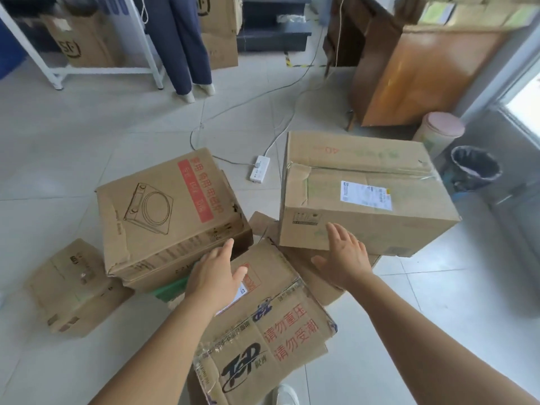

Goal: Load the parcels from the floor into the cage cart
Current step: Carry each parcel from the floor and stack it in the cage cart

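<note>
cardboard parcel (365, 191) just beyond right hand (344, 258) fingers (336, 233)

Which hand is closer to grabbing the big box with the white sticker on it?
Probably the right hand: its open fingers already reach the near edge of the box with the white label. The left hand hovers over the lower box instead.

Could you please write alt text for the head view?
Both hands reach open over cardboard parcels on a tiled floor: left hand above the printed box, right hand at the labelled box. A power strip lies beyond.
</note>
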Available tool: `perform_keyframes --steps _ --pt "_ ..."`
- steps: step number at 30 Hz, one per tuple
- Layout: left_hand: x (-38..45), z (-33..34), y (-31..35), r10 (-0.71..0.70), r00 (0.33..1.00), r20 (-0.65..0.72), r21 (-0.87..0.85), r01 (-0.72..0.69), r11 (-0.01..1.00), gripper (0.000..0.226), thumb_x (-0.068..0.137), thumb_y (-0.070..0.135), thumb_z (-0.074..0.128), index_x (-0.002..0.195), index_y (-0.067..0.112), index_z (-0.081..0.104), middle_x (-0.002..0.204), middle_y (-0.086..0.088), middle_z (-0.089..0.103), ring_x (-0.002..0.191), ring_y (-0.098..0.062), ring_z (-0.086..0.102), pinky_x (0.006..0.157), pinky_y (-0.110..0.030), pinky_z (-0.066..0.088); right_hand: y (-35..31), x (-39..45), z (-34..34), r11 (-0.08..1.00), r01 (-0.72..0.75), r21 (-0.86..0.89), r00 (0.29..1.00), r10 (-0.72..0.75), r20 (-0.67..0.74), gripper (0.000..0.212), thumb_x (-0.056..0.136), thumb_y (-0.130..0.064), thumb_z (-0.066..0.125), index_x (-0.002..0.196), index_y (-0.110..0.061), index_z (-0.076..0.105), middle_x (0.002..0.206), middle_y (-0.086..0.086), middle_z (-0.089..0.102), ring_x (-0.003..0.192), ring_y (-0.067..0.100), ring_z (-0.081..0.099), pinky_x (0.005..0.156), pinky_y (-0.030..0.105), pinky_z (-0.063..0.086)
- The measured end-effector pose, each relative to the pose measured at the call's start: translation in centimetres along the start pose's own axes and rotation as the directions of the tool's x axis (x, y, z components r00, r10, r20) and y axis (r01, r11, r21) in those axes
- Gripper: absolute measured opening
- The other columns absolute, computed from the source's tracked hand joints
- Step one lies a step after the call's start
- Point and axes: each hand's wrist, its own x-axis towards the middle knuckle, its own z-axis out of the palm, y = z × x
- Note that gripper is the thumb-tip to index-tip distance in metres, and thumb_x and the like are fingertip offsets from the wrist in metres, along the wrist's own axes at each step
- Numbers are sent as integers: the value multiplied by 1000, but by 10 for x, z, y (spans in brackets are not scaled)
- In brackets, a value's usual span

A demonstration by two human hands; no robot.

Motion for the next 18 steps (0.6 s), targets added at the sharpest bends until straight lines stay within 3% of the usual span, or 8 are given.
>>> perform_keyframes --steps 5,9,18 --pt "53 -14 62 146 989 -12 -28 -146 989 69 97 40 45 154 24 10 158 -4 22 142 -27 26 112 -45 29 46 23 -43 986 -157 63 982 163 -100 87 91 -48 57 156 -15 9 162 2 16 147 25 19 117 41 19" --pt "86 -23 105 206 978 -15 -32 -206 978 70 98 38 46 154 21 7 158 -8 20 143 -29 24 112 -43 27 83 41 -74 960 -246 134 942 269 -200 83 90 -49 59 154 -15 17 158 3 27 141 28 30 113 41 26" --pt "159 -17 157 135 990 -26 76 -133 988 72 97 41 48 153 23 8 154 -8 28 137 -31 36 104 -46 38 183 110 -98 891 -412 188 880 443 -173 89 88 -53 62 154 -13 17 159 7 27 143 30 29 113 45 28"
